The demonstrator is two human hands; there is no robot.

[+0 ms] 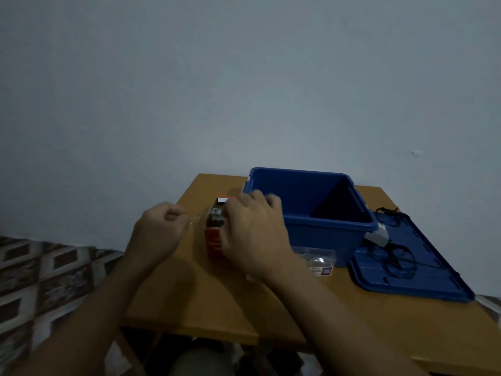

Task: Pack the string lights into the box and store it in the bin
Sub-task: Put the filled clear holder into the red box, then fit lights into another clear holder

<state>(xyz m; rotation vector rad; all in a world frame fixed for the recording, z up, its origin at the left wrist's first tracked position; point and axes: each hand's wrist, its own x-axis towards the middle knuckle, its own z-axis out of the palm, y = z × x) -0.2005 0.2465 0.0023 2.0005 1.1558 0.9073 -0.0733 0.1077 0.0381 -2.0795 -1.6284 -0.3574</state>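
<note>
Head view of the packing stage. The left hand [157, 234] was clenched, its grip pinching a thin, clear strand of the string lights [196, 217] that ran rightward into the open top of the red box [212, 240]. The box stood upright on the tabletop [217, 308], just left of the blue bin [325, 234]. The right hand [252, 232] lay against the box's right side, fingers curled over its top, the grip grasping the box; the fingertips were blurred. The bin stood open. Its blue lid [433, 278] lay flat to the right, carrying a black cord [393, 256] and a grey adapter [376, 236]. A clear plastic bag [317, 260] lay before the bin.
</note>
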